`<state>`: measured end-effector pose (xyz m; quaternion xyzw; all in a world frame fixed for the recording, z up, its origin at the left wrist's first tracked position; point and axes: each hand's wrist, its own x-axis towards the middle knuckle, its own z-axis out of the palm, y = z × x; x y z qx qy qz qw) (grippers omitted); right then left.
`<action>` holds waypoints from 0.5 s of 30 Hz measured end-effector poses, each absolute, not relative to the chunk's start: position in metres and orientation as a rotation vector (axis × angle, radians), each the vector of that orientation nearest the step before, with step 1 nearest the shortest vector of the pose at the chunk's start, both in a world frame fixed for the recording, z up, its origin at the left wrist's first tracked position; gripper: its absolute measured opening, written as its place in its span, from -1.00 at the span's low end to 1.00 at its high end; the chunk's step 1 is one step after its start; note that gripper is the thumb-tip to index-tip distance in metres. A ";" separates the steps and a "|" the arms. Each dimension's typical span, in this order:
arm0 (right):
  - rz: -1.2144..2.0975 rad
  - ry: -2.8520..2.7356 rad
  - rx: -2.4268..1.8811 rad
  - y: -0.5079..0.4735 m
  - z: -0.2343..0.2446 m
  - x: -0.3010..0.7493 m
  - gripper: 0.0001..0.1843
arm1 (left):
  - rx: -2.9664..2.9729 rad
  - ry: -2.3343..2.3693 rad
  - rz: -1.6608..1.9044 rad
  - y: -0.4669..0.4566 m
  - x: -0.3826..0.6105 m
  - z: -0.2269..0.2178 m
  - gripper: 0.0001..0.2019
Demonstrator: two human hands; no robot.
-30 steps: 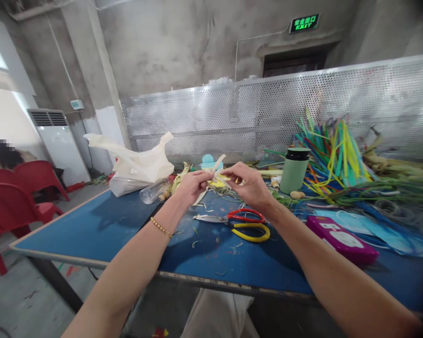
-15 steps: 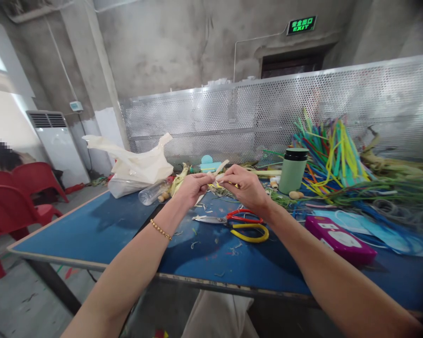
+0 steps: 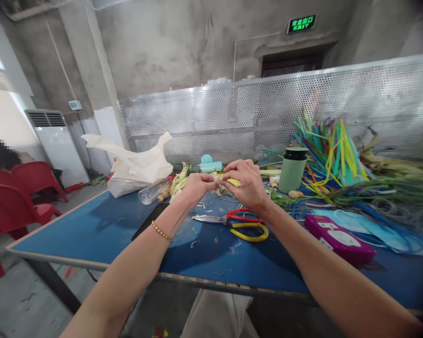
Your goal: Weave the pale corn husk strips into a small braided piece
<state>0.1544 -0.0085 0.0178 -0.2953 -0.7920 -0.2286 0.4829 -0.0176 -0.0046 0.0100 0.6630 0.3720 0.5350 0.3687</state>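
Note:
Both my hands are raised together over the blue table (image 3: 91,230). My left hand (image 3: 194,187) is closed in a pinch on a small pale strip of husk or leaf (image 3: 218,180). My right hand (image 3: 245,184) pinches the other end of the same piece, fingers curled over it. The two hands nearly touch. Most of the strip is hidden between the fingers. Below the hands lie scissors (image 3: 232,220) with one red and one yellow handle.
A cream plastic bag (image 3: 137,164), a clear bottle (image 3: 151,191), a green cylinder with a black lid (image 3: 293,170), coloured strips (image 3: 331,155), green stems (image 3: 384,188) and a magenta box (image 3: 340,238) are on the table. Perforated metal screen behind. Red chairs (image 3: 17,197) at left.
My hands have closed in toward each other and dropped slightly. The pale strip that stuck up between them is now mostly tucked inside the fingers.

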 end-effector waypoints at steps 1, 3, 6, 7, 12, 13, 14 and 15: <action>-0.553 -1.917 -0.717 -0.008 0.018 0.154 -0.92 | 1.718 0.948 1.365 -0.003 -0.018 0.009 -0.80; -0.511 -1.919 -0.693 -0.005 0.017 0.155 -0.91 | 1.742 0.936 1.355 -0.002 -0.019 0.008 -0.79; -0.379 -1.963 -0.671 0.001 0.016 0.156 -0.92 | 1.765 0.908 1.317 -0.002 -0.021 0.007 -0.79; -0.324 -1.980 -0.679 0.003 0.016 0.157 -0.92 | 1.771 0.899 1.300 -0.002 -0.022 0.008 -0.80; -0.081 -2.020 -0.759 -0.001 0.017 0.156 -0.88 | 1.835 0.878 1.189 -0.007 -0.024 0.013 -0.84; -0.035 -2.026 -0.763 -0.002 0.018 0.156 -0.86 | 1.844 0.877 1.164 -0.008 -0.025 0.015 -0.83; 0.010 -2.032 -0.765 -0.004 0.018 0.155 -0.85 | 1.847 0.877 1.141 -0.009 -0.025 0.016 -0.81; 0.049 -2.036 -0.767 -0.005 0.019 0.155 -0.84 | 1.849 0.879 1.122 -0.009 -0.026 0.017 -0.80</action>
